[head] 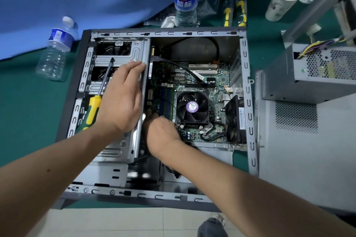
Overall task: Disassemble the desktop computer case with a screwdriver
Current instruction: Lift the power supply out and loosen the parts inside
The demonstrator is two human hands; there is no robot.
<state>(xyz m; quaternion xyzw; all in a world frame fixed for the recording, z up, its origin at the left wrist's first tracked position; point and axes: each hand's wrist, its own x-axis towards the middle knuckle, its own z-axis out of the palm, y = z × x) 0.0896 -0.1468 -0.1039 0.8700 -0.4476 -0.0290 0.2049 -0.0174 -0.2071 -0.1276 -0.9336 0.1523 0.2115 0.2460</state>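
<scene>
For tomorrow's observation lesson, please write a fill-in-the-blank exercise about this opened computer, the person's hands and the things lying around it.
1. The screwdriver with the yellow and green handle lies on the drive cage, beside the ____ hand.
2. The CPU fan has a round ____ sticker at its hub.
3. The power supply sits ____ the computer case.
4. ____ water bottles stand on the table beyond the case.

Missing words: left; purple; outside; two

The right hand (163, 134) hides its own fingertips (down beside the drive cage (123, 52)); its grip is unreadable.
</scene>
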